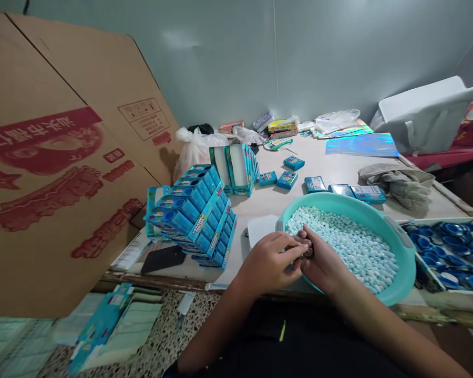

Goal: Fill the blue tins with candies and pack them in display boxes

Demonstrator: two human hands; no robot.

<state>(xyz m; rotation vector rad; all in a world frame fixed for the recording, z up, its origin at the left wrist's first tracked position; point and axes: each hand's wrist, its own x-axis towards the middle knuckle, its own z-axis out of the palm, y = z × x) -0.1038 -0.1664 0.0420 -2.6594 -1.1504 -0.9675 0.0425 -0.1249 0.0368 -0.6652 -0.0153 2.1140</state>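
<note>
My left hand (274, 261) and my right hand (322, 261) meet over the near left rim of a turquoise basin (405, 270). White and pale blue pieces (347, 241), which look like small candies, fill the basin. The fingers of my left hand are pinched together against my curled right hand. A small dark spot shows between the fingertips, but what they hold is hidden. Left of my hands stands a stack of blue cartons (199, 220) with round openings. Beside the basin lies a tray (431, 268) of blue caps or lids (455, 247).
Several small blue boxes (287, 180) lie behind the basin, near a grey cloth glove (398, 181). Flat blue-green cards (238, 168) stand fanned behind the cartons. A dark phone-like slab (163, 260) rests by the front edge. A large cardboard box (63, 157) looms at left.
</note>
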